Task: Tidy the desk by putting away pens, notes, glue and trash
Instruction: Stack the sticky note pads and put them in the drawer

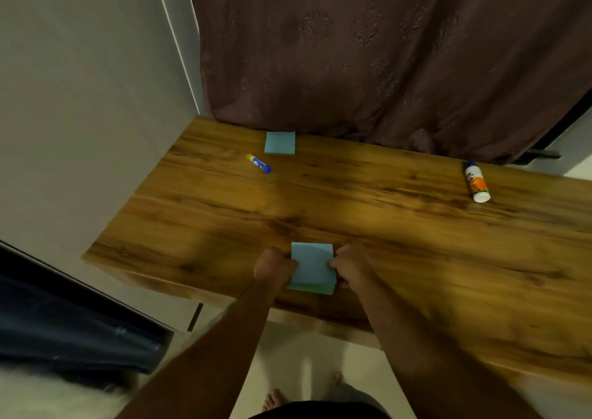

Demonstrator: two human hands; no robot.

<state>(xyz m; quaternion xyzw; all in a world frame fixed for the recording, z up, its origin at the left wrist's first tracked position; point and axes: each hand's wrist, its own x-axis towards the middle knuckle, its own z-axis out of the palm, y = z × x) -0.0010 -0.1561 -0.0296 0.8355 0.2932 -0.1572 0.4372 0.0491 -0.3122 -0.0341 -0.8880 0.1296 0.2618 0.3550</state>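
Observation:
A stack of blue sticky notes with green ones underneath (313,266) rests near the front edge of the wooden desk (384,226). My left hand (275,266) grips its left side and my right hand (351,266) grips its right side. A second blue pad of notes (279,142) lies at the back of the desk by the curtain. A small blue and yellow glue stick (259,163) lies on its side just in front of that pad. At the far right lies a white glue bottle with an orange label (477,182), also on its side.
A brown patterned curtain (384,50) hangs behind the desk. A pale wall (80,114) bounds the desk's left side. Dark blue fabric (64,322) and white fur (48,396) are at the lower left. My bare foot (272,399) stands on the pale floor.

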